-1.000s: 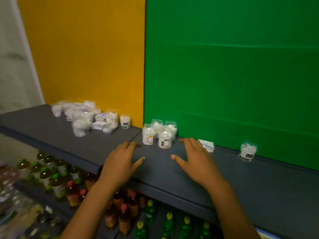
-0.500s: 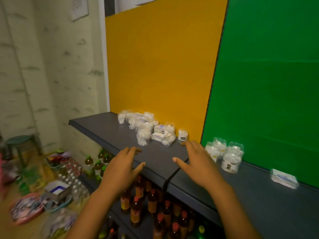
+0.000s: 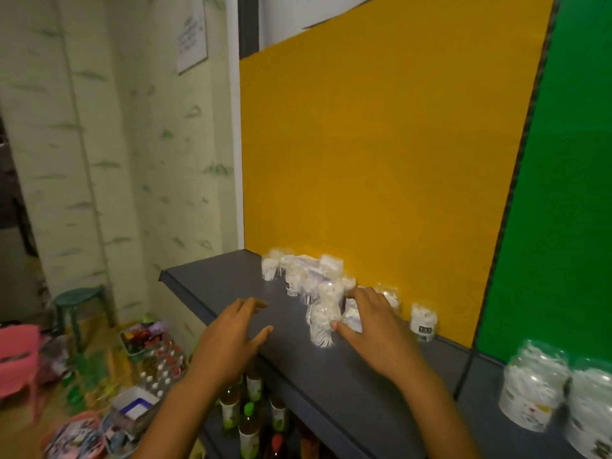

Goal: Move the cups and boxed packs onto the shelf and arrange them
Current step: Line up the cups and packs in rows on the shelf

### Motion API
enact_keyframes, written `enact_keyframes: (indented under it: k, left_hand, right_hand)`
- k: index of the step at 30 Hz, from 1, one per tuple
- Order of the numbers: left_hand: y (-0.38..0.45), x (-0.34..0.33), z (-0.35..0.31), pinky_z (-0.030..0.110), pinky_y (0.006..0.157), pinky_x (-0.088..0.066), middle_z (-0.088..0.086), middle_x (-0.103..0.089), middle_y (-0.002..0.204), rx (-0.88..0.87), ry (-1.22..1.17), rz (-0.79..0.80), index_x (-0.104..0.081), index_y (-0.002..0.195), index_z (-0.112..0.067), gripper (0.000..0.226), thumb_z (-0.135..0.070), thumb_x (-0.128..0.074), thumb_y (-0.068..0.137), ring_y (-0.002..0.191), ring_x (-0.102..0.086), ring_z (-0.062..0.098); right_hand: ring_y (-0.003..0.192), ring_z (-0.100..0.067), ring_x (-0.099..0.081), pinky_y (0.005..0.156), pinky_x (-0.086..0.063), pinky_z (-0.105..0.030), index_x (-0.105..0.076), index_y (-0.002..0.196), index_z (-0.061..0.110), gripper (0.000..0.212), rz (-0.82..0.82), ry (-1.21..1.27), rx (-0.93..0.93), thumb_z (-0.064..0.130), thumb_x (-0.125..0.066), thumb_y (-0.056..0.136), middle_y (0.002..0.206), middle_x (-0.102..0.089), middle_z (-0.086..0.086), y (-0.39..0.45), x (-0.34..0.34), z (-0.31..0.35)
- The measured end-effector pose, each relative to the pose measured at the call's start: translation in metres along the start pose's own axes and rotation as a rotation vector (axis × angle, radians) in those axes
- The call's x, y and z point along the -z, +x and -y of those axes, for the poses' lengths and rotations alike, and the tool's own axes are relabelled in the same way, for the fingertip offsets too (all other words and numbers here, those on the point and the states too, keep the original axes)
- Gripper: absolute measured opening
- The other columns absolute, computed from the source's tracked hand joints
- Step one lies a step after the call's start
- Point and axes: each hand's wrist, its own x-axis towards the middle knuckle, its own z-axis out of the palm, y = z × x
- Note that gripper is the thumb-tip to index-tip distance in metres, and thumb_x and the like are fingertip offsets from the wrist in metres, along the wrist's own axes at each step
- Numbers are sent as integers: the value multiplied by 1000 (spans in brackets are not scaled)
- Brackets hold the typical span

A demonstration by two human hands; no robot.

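Observation:
A heap of clear plastic cups and small boxed packs (image 3: 306, 276) lies on the dark grey shelf (image 3: 231, 279) against the yellow panel. One clear cup (image 3: 323, 321) stands at the heap's front. My right hand (image 3: 374, 329) hovers open right beside that cup, over a small boxed pack (image 3: 351, 318), fingers spread; whether it touches either I cannot tell. My left hand (image 3: 231, 336) is open over the shelf's front edge, holding nothing. A single labelled cup (image 3: 424, 323) stands alone to the right. Two more clear cups (image 3: 533, 385) stand at the far right before the green panel.
Bottles (image 3: 251, 415) fill the lower shelf under my hands. On the floor at left are a tray of goods (image 3: 145, 339), a white and blue box (image 3: 134, 400), a green stool (image 3: 77, 301) and a pink chair (image 3: 16, 356).
The view has swung left along the shelf. Both hands moved with it, and my right hand now reaches the cup heap by the yellow panel; the group of cups slid to the far right.

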Motion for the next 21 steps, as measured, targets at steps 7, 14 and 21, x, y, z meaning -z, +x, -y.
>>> enact_keyframes:
  k: [7, 14, 21]
  left_hand:
    - [52, -31, 51, 33, 92, -50, -12, -53, 124, 8, -65, 8, -47, 125, -34, 40, -46, -59, 88, 113, -53, 8]
    - [116, -65, 93, 33, 92, -49, -11, -53, 125, -23, -150, 66, -48, 125, -33, 39, -43, -60, 89, 113, -54, 9]
    - [199, -106, 129, 36, 90, -51, -8, -54, 125, -157, -298, 171, -48, 124, -34, 40, -40, -63, 87, 111, -55, 12]
  right_hand:
    - [119, -15, -46, 94, -43, -34, -46, 127, 27, 48, -33, 20, -1, 57, -53, 90, 127, -50, 7, 71, -40, -10]
    - [121, -14, -45, 97, -43, -32, -43, 129, 31, 49, -16, -41, -112, 59, -52, 90, 131, -49, 8, 113, -80, -17]
    - [119, -13, -47, 98, -44, -33, -42, 130, 32, 49, -57, -117, -310, 59, -52, 90, 133, -48, 9, 147, -108, -23]
